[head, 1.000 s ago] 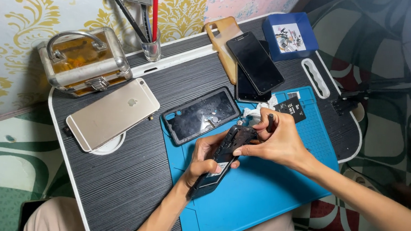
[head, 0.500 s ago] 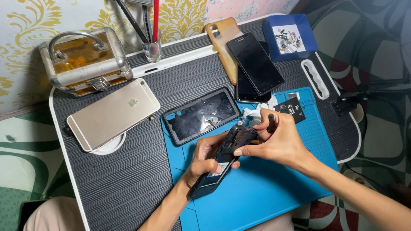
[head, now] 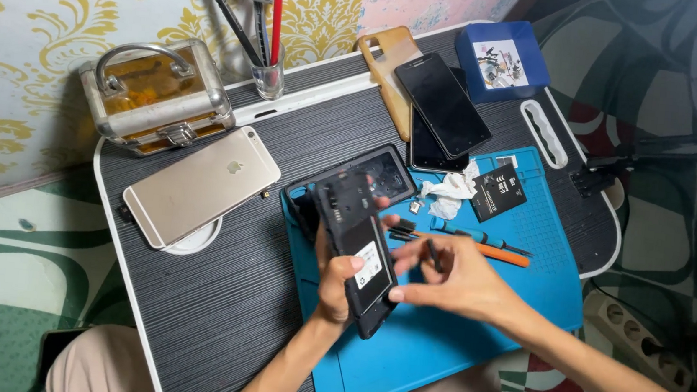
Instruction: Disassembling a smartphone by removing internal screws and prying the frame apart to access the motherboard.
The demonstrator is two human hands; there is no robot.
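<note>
The dark ribbed tabletop (head: 214, 293) carries everything, and a blue work mat (head: 453, 348) covers its near right part. At the back left stands a metal case (head: 155, 99) with a handle on top, and before it lies a gold phone (head: 200, 185), back up, on a white round pad. Two dark phones (head: 442, 103) lie stacked at the back on a tan phone cover, and beside them sits a blue square box (head: 501, 62) with a white picture label on its lid. A black rectangular battery (head: 497, 192) with small white print lies on the mat's far right, just beside a crumpled white tissue (head: 449, 195). An orange-handled screwdriver (head: 487, 250) lies across the mat.

Over the mat's left half, the opened black phone (head: 356, 251) is held tilted, its long axis running from far left to near right, the open back facing up with a white label low on its black battery. The left hand (head: 332, 283) has its grip wrapped around the phone from beneath, thumb pressed on the label. The right hand (head: 450, 285) touches the phone's right edge with a fingertip and pinches a small dark tool (head: 434, 254) between its fingers.
</note>
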